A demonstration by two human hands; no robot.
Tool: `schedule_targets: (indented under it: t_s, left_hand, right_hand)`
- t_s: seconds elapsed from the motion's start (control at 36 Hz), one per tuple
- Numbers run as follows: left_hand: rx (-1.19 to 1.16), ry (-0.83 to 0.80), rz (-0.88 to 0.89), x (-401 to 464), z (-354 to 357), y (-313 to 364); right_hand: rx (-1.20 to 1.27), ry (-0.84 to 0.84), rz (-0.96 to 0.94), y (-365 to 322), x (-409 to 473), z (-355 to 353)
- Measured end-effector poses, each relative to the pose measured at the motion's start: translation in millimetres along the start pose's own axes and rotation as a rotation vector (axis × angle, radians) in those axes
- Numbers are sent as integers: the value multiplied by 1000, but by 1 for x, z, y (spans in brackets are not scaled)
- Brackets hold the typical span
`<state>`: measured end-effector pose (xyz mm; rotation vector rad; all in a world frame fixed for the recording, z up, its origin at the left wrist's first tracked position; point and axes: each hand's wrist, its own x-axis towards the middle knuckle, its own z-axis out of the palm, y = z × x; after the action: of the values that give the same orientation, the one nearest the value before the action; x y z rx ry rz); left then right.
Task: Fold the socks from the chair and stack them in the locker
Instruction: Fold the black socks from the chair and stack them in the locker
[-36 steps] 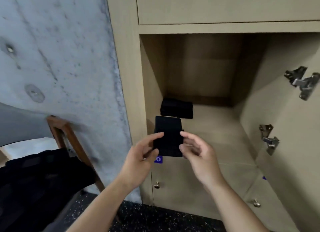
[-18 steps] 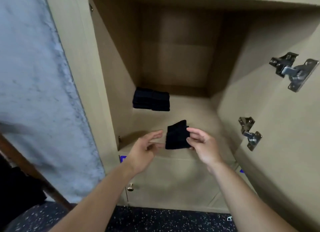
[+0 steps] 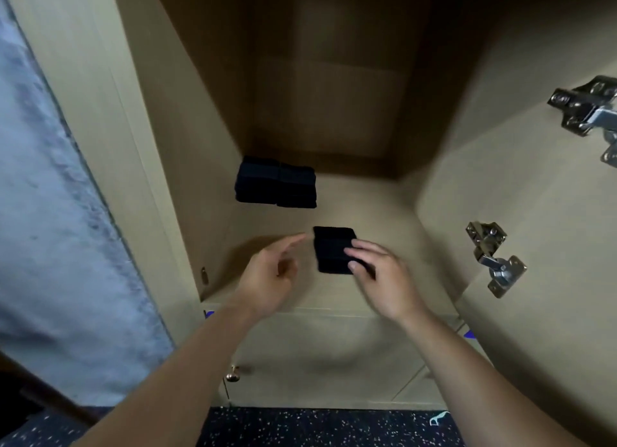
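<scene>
Holding one folded black sock bundle [image 3: 334,249] with right hand [image 3: 384,279] inside the beige wooden locker [image 3: 367,219]. Left hand [image 3: 270,276] hangs released beside it. Two stacks of folded black socks [image 3: 276,186] sit further back.

folded sock [image 3: 334,249] now inside locker [image 3: 367,219], left hand [image 3: 270,276] apparently released

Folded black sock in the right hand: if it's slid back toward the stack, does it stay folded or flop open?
Probably holds. The folded sock looks like a flat, compact square, pinched by the right hand. Being soft fabric, it may drag and bunch on the locker floor rather than glide. The stack looks tidy, suggesting folds keep.
</scene>
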<state>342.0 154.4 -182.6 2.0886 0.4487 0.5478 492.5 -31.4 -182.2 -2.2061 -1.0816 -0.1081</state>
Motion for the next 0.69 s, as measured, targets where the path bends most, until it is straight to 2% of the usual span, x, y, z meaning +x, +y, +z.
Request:
schedule_targets:
  t_s: [0.22,0.69]
  left_hand:
    - [-44,-30,-4,27,1,-18]
    - [-204,-16,7,55,1,-19]
  right_hand:
    - [-33,41,115,14,42,9]
    - [-2,21,198,33,128,29]
